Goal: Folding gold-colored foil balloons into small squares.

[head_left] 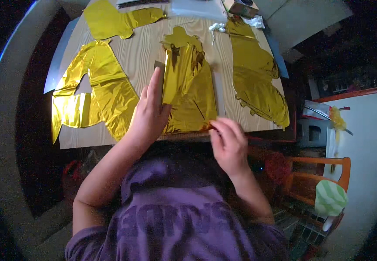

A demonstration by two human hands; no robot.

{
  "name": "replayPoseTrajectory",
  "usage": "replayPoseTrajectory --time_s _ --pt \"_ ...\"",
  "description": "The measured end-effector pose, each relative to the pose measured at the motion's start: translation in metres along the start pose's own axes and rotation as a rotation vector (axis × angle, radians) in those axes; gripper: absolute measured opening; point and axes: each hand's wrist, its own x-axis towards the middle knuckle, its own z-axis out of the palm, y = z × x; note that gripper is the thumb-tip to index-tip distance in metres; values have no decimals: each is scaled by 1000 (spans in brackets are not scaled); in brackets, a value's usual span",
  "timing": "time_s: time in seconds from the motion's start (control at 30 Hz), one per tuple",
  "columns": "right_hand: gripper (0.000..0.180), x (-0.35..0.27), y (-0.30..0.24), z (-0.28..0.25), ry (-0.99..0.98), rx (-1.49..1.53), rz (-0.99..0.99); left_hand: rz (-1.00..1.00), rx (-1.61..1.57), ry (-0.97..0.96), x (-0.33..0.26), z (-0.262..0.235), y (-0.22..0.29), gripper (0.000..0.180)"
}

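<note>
A creased gold foil balloon (189,87), flat and folded, lies in the middle of the table with its lower end at the front edge. Along its left side my left hand (148,108) rests with straight fingers pointing away from me and the thumb set apart. Beside those fingertips shows the corner of a grey-brown card (158,64); the foil or my hand covers the rest. My right hand (231,145) has thumb and fingers closed in a pinch on the balloon's lower right corner.
More flat gold foil shapes lie at left (110,82), far left (106,19) and right (258,74) on the wooden table (143,48). Clear plastic sheets (197,8), a small box (240,8) and crumpled white bits (217,27) sit at the back. A wooden chair (319,161) stands at right.
</note>
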Motion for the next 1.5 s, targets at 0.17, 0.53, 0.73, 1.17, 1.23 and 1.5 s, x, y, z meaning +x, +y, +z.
replayPoseTrajectory --time_s 0.17,0.53,0.73,1.17,1.23,1.5 --pt "51 -7 7 26 -206 -200 -137 38 48 24 6 0 -5 83" --pt "92 -28 7 34 -343 -444 -143 702 300 -391 -11 -12 -3 69" --pt "99 -27 -15 30 -406 -485 18 566 434 -605 -20 -9 -6 90" --pt "78 -31 -23 52 -476 -398 -75 446 248 -530 7 -15 -2 75" --pt "79 -35 -22 57 -506 -466 -76 594 309 -566 22 -3 3 74" --pt "75 -30 -31 55 -505 -556 -63 774 491 -451 118 42 -72 72"
